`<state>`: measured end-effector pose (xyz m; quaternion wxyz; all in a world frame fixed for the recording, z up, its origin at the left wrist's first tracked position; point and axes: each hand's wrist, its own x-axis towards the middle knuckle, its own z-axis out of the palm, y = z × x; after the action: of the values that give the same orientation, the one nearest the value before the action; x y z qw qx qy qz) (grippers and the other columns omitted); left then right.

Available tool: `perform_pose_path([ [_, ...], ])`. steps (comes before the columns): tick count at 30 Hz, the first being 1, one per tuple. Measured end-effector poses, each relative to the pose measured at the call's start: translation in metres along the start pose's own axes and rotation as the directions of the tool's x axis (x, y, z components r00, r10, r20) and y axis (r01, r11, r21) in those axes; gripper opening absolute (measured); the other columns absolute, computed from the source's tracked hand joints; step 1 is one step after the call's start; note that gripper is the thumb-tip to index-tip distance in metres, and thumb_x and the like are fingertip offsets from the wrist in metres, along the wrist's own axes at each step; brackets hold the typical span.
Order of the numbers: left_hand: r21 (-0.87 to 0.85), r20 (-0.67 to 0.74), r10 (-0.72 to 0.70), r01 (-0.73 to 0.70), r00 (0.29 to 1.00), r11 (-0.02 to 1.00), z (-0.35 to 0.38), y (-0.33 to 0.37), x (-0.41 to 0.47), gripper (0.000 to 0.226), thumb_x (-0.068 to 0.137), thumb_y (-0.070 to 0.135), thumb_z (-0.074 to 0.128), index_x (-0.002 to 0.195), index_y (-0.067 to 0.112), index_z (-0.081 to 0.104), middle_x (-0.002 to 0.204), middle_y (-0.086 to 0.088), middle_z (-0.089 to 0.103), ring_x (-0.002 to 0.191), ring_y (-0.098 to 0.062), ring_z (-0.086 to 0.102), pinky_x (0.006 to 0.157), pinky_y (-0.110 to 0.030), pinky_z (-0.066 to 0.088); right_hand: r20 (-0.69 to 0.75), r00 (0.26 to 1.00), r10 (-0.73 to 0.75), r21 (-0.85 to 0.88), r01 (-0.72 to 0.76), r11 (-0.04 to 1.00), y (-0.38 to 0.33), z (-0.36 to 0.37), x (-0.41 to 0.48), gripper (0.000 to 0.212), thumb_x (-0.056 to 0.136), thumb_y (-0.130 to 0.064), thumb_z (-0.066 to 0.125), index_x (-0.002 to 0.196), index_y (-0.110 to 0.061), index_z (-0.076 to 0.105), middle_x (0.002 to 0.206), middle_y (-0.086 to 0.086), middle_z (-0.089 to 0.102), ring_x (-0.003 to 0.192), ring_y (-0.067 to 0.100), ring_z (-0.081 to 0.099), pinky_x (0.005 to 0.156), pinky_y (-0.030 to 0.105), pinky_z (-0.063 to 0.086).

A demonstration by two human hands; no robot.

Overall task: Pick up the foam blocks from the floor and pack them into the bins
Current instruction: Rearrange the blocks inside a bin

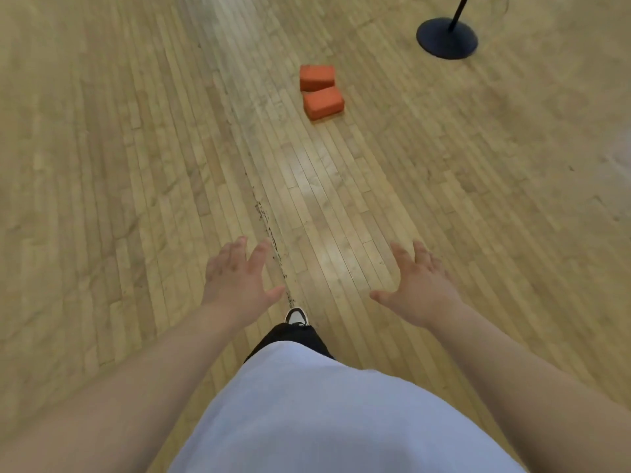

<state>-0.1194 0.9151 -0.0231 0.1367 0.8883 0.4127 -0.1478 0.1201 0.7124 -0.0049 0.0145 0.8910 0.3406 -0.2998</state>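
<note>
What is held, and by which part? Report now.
Nothing is held: the left hand and right hand are open and empty; both foam blocks lie on the floor.

Pole of the black stand (446, 37) ran off the top edge, your shoe (296, 316) showed only its toe past the trouser leg (290, 339), fingers of your left hand (235, 281) smeared together, your shirt (324, 421) cut by the bottom edge.

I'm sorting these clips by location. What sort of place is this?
Probably a gym or studio hall, though I can't be sure. It has a wide wooden strip floor, two orange foam blocks lying on it, and a black round stand base standing nearby.
</note>
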Motion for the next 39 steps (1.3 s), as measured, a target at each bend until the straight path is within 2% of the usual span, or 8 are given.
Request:
perform_pose_path([
  [6, 0.018, -0.007, 0.028, -0.027, 1.0, 0.999, -0.064, -0.035, 0.109, 0.091, 0.09, 0.077, 0.043, 0.16, 0.036, 0.002, 0.168, -0.012, 0.005, 0.156, -0.033, 0.004, 0.125, -0.055, 0.01, -0.008, 1.0, -0.029, -0.013, 0.029, 0.999, -0.07, -0.07, 0.097, 0.107, 0.084, -0.075, 0.058, 0.161, -0.041, -0.008, 0.171, 0.005, -0.009, 0.157, 0.036, 0.0, 0.126, 0.056, 0.012],
  [11, 0.011, 0.04, -0.024, 0.023, 0.999, 1.0, -0.094, -0.042, 0.191, 0.092, 0.09, 0.077, 0.044, 0.159, 0.036, 0.0, 0.168, -0.012, 0.003, 0.156, -0.033, 0.004, 0.125, -0.052, 0.01, 0.013, 0.998, -0.062, -0.009, 0.062, 0.998, -0.1, -0.118, 0.19, 0.106, 0.085, -0.072, 0.061, 0.161, -0.04, -0.006, 0.171, 0.004, -0.008, 0.157, 0.035, -0.002, 0.125, 0.056, 0.014],
  [16, 0.013, 0.065, -0.066, 0.065, 0.996, 0.998, -0.119, -0.031, 0.291, 0.093, 0.09, 0.075, 0.047, 0.16, 0.035, 0.003, 0.168, -0.012, 0.005, 0.155, -0.033, 0.007, 0.124, -0.052, 0.013, 0.033, 0.997, -0.074, 0.006, 0.074, 0.997, -0.106, -0.162, 0.3, 0.106, 0.083, -0.071, 0.063, 0.161, -0.041, -0.002, 0.171, 0.004, -0.005, 0.157, 0.034, 0.002, 0.125, 0.055, 0.016],
  [21, 0.018, 0.106, -0.125, 0.124, 0.987, 0.992, -0.153, 0.0, 0.408, 0.093, 0.09, 0.077, 0.043, 0.161, 0.034, 0.0, 0.168, -0.013, 0.004, 0.155, -0.033, 0.006, 0.123, -0.053, 0.014, 0.076, 0.993, -0.095, 0.002, 0.095, 0.995, -0.097, -0.226, 0.42, 0.106, 0.084, -0.072, 0.062, 0.161, -0.042, -0.004, 0.171, 0.004, -0.004, 0.157, 0.034, 0.003, 0.125, 0.053, 0.013],
  [27, -0.018, 0.108, -0.14, 0.143, 0.984, 0.99, -0.214, 0.043, 0.529, 0.093, 0.091, 0.073, 0.05, 0.16, 0.035, 0.002, 0.168, -0.013, 0.007, 0.155, -0.034, 0.007, 0.124, -0.053, 0.014, 0.133, 0.984, -0.118, -0.064, 0.127, 0.99, -0.095, -0.313, 0.542, 0.107, 0.083, -0.073, 0.061, 0.161, -0.041, -0.005, 0.171, 0.007, -0.003, 0.156, 0.037, 0.005, 0.124, 0.056, 0.016],
  [34, -0.055, 0.146, -0.185, 0.195, 0.972, 0.979, -0.258, 0.032, 0.691, 0.092, 0.091, 0.073, 0.048, 0.159, 0.037, -0.002, 0.169, -0.011, 0.005, 0.156, -0.03, 0.005, 0.124, -0.051, 0.014, 0.167, 0.98, -0.109, -0.076, 0.123, 0.99, -0.121, -0.38, 0.694, 0.107, 0.083, -0.074, 0.06, 0.161, -0.04, -0.005, 0.171, 0.007, -0.004, 0.156, 0.035, 0.004, 0.124, 0.054, 0.018],
  [39, -0.095, 0.194, -0.153, 0.174, 0.969, 0.98, -0.274, 0.008, 0.851, 0.094, 0.089, 0.073, 0.051, 0.16, 0.038, 0.001, 0.169, -0.011, 0.005, 0.156, -0.031, 0.004, 0.124, -0.052, 0.014, 0.195, 0.98, -0.038, -0.093, 0.057, 0.994, -0.154, -0.414, 0.828, 0.108, 0.083, -0.073, 0.06, 0.161, -0.039, -0.006, 0.171, 0.009, -0.004, 0.156, 0.036, 0.006, 0.124, 0.054, 0.018],
])
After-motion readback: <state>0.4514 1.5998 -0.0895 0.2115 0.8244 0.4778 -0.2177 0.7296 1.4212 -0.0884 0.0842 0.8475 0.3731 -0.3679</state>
